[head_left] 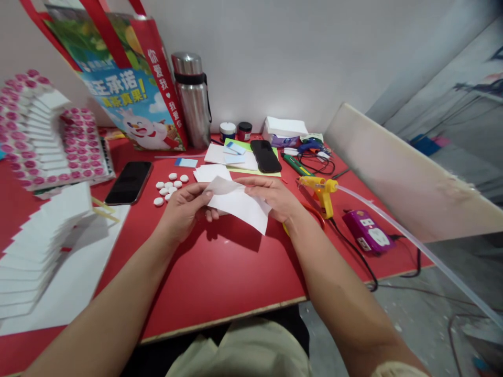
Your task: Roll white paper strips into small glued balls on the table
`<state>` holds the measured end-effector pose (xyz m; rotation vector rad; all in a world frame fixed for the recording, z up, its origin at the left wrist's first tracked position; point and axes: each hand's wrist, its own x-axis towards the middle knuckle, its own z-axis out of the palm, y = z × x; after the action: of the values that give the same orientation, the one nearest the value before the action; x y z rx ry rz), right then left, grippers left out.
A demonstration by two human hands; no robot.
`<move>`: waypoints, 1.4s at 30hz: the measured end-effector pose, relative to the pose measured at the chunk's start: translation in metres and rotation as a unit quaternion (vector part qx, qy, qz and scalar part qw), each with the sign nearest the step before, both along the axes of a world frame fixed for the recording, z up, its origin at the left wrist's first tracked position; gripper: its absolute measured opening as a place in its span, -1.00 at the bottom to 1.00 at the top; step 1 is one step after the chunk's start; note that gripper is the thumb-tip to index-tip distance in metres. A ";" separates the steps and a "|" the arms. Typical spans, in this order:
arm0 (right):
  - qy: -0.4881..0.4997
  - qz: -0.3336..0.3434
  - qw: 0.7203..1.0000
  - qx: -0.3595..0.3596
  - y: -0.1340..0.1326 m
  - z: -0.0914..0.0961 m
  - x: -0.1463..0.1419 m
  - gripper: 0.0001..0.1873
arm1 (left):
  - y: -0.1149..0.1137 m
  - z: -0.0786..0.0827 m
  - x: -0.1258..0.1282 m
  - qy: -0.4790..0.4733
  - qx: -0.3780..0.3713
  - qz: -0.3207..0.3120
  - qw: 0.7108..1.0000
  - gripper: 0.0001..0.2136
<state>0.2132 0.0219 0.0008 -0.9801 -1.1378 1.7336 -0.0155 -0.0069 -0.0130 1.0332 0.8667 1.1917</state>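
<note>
Both hands hold a sheet of white paper (239, 207) above the red table, near its middle. My left hand (186, 207) pinches the sheet's left side between thumb and fingers. At the upper right side, my right hand (271, 196) grips the paper with its thumb on top; some of its fingers are hidden behind the sheet. The sheet is slightly curved, and its near corner hangs down to the right. Just beyond it lie small white paper pieces (212, 173). Several round white pellets (172, 184) lie beside my left hand.
A yellow glue gun (320, 191) with a long clear stick and a purple power box (367, 231) lie right. Orange-handled scissors (314, 214) are partly under my right forearm. Fanned white cards (47, 246), a phone (129, 182), a steel thermos (192, 104) and a bag (133, 94) stand left.
</note>
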 end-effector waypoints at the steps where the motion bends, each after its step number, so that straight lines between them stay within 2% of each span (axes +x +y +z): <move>1: 0.006 -0.004 1.000 -0.003 0.000 -0.001 -0.002 -0.61 | 0.000 0.000 0.000 -0.010 -0.006 0.007 1.000 -0.79; 7: 0.021 -0.031 0.999 -0.015 0.001 -0.008 -0.009 -0.77 | 0.000 0.003 -0.001 -0.017 -0.027 0.035 0.999 -0.79; 11: -0.001 -0.009 1.000 -0.027 0.000 -0.009 -0.010 -0.70 | 0.002 -0.001 -0.004 -0.019 -0.029 0.049 0.998 -0.80; 15: -0.006 0.010 1.000 -0.025 -0.001 -0.008 -0.010 -0.63 | 0.003 -0.004 -0.004 -0.011 -0.035 0.022 0.999 -0.82; 18: -0.007 -0.008 1.000 -0.026 -0.001 -0.009 -0.010 -0.65 | 0.002 -0.003 -0.003 -0.001 -0.036 0.001 0.999 -0.80; 23: 0.011 -0.063 0.998 -0.023 0.002 -0.011 -0.010 -0.66 | 0.002 0.001 -0.003 -0.023 -0.055 0.031 0.998 -0.81; 29: 0.026 -0.145 0.989 0.029 0.004 -0.007 -0.007 -0.63 | 0.002 0.005 -0.002 -0.035 -0.077 0.032 0.996 -0.84; 37: 0.039 -0.179 0.980 0.078 0.002 -0.003 -0.012 -0.40 | 0.000 0.002 0.000 -0.036 -0.091 0.015 0.995 -0.79; 42: 0.083 -0.149 0.983 0.069 0.000 -0.004 -0.016 -0.57 | -0.001 0.002 0.000 -0.039 -0.095 0.014 0.995 -0.79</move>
<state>0.1976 0.0221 -0.0037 -0.8550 -0.9392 1.4471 -0.0157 -0.0080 -0.0110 0.8180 0.9177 1.1417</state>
